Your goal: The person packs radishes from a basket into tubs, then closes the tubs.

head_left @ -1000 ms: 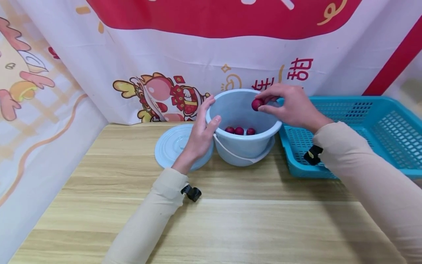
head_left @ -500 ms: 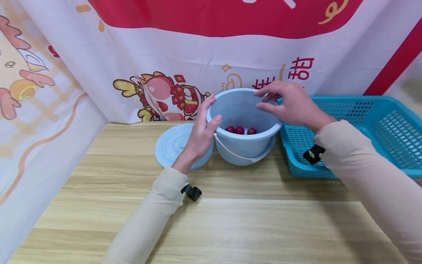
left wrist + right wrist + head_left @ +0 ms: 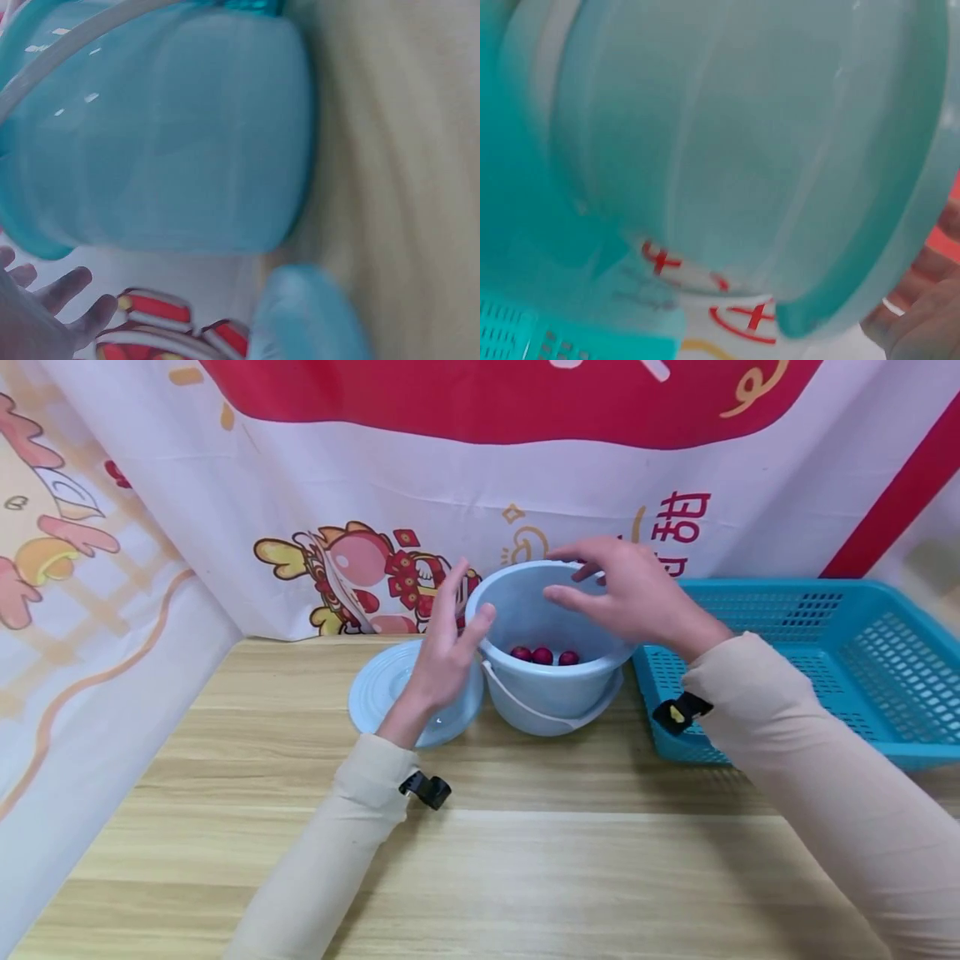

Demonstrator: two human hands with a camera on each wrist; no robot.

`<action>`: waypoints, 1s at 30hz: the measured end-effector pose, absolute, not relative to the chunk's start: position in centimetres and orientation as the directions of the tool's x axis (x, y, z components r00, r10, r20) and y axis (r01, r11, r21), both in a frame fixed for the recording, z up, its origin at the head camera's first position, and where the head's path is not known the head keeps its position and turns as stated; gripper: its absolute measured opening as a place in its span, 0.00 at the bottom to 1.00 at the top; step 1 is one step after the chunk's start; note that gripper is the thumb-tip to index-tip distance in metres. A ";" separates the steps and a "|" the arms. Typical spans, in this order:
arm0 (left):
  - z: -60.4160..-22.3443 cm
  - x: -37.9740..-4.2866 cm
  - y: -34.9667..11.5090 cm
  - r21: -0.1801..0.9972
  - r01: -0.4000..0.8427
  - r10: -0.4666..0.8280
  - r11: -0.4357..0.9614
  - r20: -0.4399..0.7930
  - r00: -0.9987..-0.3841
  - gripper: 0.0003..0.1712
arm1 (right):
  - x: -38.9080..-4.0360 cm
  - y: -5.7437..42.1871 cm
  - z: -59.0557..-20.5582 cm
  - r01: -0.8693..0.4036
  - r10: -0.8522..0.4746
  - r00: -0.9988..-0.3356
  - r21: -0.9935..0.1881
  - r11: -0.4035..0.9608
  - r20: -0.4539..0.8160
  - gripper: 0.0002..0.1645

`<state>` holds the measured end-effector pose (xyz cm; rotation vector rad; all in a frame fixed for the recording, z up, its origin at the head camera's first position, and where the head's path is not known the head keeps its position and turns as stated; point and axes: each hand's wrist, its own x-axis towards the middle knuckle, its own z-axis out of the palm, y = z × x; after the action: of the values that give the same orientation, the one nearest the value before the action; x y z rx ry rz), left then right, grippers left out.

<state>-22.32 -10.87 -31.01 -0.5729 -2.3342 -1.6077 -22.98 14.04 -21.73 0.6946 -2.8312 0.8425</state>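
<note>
A light blue bucket (image 3: 553, 690) stands upright on the table, its lid off. Several small dark red round fruits, plum-like, lie at its bottom; the middle fruit (image 3: 542, 656) is one of three in sight. My right hand (image 3: 626, 589) is over the bucket's mouth at the right, thumb and fingers spread, nothing between them. Just left of the rim, my left hand (image 3: 442, 656) is held with its fingers straight, apart from the bucket. In the left wrist view the fingers (image 3: 69, 289) are spread beside the rim.
The round blue lid (image 3: 378, 692) lies flat left of the bucket, partly under my left hand in the head view. A teal plastic basket (image 3: 847, 656) with slotted walls stands to the right. A printed cloth (image 3: 337, 477) hangs behind the wooden table (image 3: 562, 877).
The right hand has let go of a red fruit over the bucket, then moved slightly left. The left hand has come off the rim and shifted a little left.
</note>
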 end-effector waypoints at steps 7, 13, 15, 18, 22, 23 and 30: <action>-29.7 -21.8 -13.9 0.817 0.453 0.077 0.356 0.458 -0.886 0.41 | -22.7 10.7 -21.6 -0.470 -0.378 -0.883 -0.518 0.714 0.279 0.40; -29.5 -21.0 -17.1 0.799 0.410 0.011 0.441 0.451 -0.892 0.41 | -22.2 7.8 -21.9 -0.514 -0.427 -0.857 -0.517 0.684 0.287 0.42; -29.5 -20.7 -18.1 0.794 0.384 -0.004 0.471 0.437 -0.900 0.41 | -22.0 6.9 -22.0 -0.516 -0.437 -0.856 -0.514 0.685 0.277 0.43; -29.5 -20.1 -19.5 0.779 0.337 -0.017 0.528 0.407 -0.913 0.42 | -21.6 5.7 -22.3 -0.523 -0.452 -0.851 -0.510 0.683 0.267 0.44; -29.4 -19.4 -21.3 0.748 0.297 -0.002 0.593 0.370 -0.929 0.41 | -21.1 3.7 -22.7 -0.567 -0.495 -0.821 -0.508 0.649 0.284 0.45; -29.4 -19.2 -21.7 0.738 0.291 0.007 0.608 0.362 -0.932 0.40 | -21.0 3.2 -22.8 -0.578 -0.508 -0.812 -0.509 0.638 0.287 0.46; -29.4 -18.7 -24.2 0.662 0.237 0.048 0.711 0.290 -0.956 0.40 | -19.9 -0.3 -23.4 -0.595 -0.553 -0.793 -0.524 0.609 0.257 0.46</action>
<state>-18.66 -24.23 -29.44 -0.2257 -2.6664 -1.0836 -19.86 -0.32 -23.40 0.9844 -2.7552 0.9375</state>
